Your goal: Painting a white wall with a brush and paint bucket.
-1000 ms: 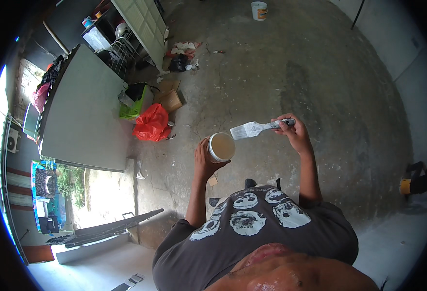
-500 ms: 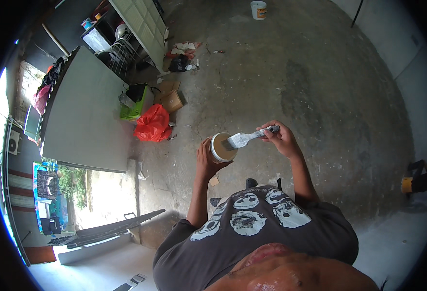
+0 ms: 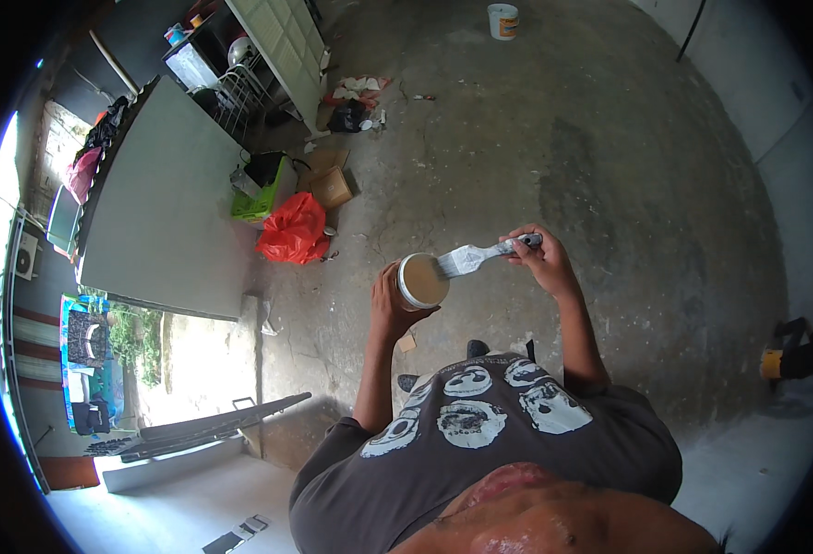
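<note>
My left hand (image 3: 390, 305) grips a small round cup (image 3: 422, 280) filled with tan liquid, held upright at chest height. My right hand (image 3: 538, 259) holds a paint-stained brush (image 3: 480, 256) by its handle. The bristles point left and rest at the cup's rim, touching the liquid. Both forearms rise from my dark printed shirt at the lower edge.
Bare stained concrete floor (image 3: 609, 166) lies below. A red plastic bag (image 3: 294, 229), cardboard boxes (image 3: 331, 185) and a green crate (image 3: 257, 196) sit by a grey wall panel (image 3: 162, 212) on the left. A white bucket (image 3: 502, 20) stands far off. A yellow object (image 3: 776, 362) lies at the right.
My right hand swung the brush left and down, from held apart beside the cup to bristles dipped at its rim. The cup stayed almost still.
</note>
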Tool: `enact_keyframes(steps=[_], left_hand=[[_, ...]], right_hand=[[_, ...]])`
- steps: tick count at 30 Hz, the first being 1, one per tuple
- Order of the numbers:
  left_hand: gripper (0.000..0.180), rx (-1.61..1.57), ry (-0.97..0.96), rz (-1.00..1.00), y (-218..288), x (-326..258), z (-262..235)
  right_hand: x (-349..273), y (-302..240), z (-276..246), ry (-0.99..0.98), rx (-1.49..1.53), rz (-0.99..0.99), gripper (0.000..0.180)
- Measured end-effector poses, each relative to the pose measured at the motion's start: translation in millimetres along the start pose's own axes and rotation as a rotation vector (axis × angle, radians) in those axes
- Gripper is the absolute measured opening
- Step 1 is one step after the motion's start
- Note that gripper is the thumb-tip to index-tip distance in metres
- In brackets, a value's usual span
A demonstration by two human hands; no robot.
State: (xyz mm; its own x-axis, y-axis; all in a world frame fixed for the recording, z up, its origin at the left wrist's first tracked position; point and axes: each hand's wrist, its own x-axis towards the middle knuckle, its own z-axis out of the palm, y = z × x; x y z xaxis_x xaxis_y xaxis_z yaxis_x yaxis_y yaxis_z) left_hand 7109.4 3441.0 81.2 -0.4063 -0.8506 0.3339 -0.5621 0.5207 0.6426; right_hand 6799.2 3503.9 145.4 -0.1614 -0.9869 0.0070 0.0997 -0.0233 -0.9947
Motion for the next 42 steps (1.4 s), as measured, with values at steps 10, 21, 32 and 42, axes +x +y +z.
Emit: enact_keyframes(steps=[10,21,32,42], left_hand=[[0.102,-0.004,0.01,0.003,-7,-5,0],[0.103,0.01,0.002,-0.051,-9,-9,6],[0.104,-0.006,0.06,-0.137,-38,-53,-26],[0.104,0.025,0.155,-0.228,-100,-142,-102]], right_hand=[[3,7,4,-0.023,-0.046,0.016,0.017],[7,9,-7,-0.081,-0.113,0.016,0.014],[-5,20,32,-0.361,-0.753,0.059,0.025],[-10,45,166,-0.489,-0.992,0.095,0.03]])
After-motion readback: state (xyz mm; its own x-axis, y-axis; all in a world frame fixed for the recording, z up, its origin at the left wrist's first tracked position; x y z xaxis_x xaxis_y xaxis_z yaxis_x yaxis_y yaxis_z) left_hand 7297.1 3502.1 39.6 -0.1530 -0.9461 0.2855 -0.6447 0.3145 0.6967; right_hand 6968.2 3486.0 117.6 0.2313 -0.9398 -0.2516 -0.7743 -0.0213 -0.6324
